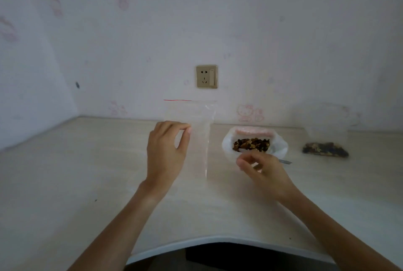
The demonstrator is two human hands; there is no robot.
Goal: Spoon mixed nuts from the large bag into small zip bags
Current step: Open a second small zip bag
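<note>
My left hand (166, 153) pinches an empty clear zip bag (197, 137) with a red seal line, holding it upright above the table. My right hand (260, 168) grips a spoon (285, 161); its bowl end lies at the near rim of the large white bag (280, 147), whose mouth is rolled open and shows the mixed nuts (251, 144). A small zip bag (325, 149) holding nuts stands on the table to the right.
The pale wooden table (87, 172) meets a wallpapered wall at the back and on the left. A wall socket (206, 76) sits above the held bag. The table's curved front edge (218, 240) runs below my arms.
</note>
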